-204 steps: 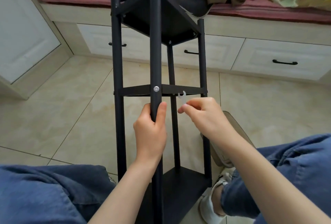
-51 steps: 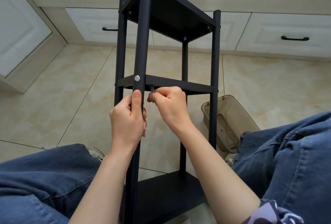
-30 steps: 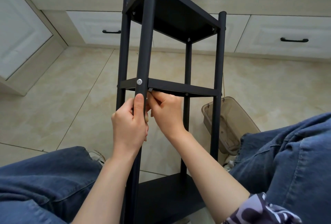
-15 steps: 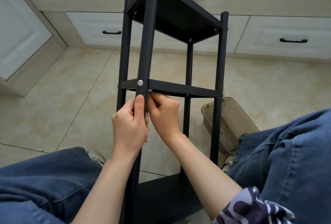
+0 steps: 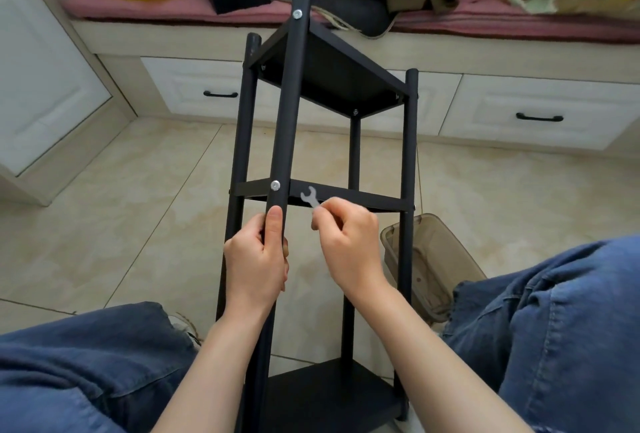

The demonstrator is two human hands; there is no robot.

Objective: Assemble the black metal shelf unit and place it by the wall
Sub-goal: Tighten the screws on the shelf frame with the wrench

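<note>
Fingers of my left hand (image 5: 256,261) wrap the front post (image 5: 285,120) of the shelf unit (image 5: 330,72); my right hand (image 5: 349,245) pinches a small wrench (image 5: 309,197), its handle hidden, fingertips (image 5: 327,212) blurred. It stands between my knees (image 5: 86,363), base cut off.

Tiled floor (image 5: 121,224) — shelf unit (image 5: 287,103), seemingly plastic bin (image 5: 433,259) on it.
</note>
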